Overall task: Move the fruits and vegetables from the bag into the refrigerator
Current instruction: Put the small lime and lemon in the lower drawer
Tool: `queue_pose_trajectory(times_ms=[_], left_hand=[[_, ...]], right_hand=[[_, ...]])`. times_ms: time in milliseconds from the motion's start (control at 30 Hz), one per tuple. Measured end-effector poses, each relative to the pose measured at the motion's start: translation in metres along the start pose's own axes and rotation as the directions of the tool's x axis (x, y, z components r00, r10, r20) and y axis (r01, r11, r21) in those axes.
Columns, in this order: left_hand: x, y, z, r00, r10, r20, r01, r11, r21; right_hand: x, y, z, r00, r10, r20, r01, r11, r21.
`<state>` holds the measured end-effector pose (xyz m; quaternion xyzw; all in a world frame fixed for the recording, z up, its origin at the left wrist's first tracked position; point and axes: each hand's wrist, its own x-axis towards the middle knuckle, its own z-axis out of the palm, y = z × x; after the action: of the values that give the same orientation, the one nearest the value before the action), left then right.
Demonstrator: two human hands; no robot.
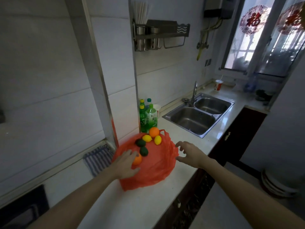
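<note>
My left hand (127,164) rests loose, seemingly not yet gripping, on the near orange (137,160) atop the red bag (156,167), so I should cup it fully while my spread, empty right hand (189,154) steadies the bag.

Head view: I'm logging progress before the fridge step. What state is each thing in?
Red bag: spread open on the counter.
Left hand: open, touching the near orange.
Right hand: open, holding nothing.
Near orange: on the bag, partly under the fingers.
Far orange, lemons, green fruits: loose on the bag.
Bottles: upright, capped.
</note>
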<state>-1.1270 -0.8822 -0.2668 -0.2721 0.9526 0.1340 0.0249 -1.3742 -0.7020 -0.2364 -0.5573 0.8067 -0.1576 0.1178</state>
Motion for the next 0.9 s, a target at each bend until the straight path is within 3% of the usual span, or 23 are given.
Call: queue_pose_trajectory(times_ms=[300,700,900], left_hand=[[0.065,-0.015,0.019,0.994,-0.072,-0.084,0.062,0.991,-0.118],[0.157,-0.05,0.066,0.982,-0.159,0.103,0.175,0.971,-0.164],[0.188,-0.057,0.076,0.977,-0.178,0.119,0.199,0.959,-0.203]], right_hand=[[0.054,0.025,0.037,0.998,0.065,-0.003,-0.065,0.998,0.012],[0.15,0.049,0.079,0.979,0.13,0.156,-0.132,0.991,0.002],[0.181,0.061,0.091,0.981,0.103,0.166,-0.106,0.994,0.008]])
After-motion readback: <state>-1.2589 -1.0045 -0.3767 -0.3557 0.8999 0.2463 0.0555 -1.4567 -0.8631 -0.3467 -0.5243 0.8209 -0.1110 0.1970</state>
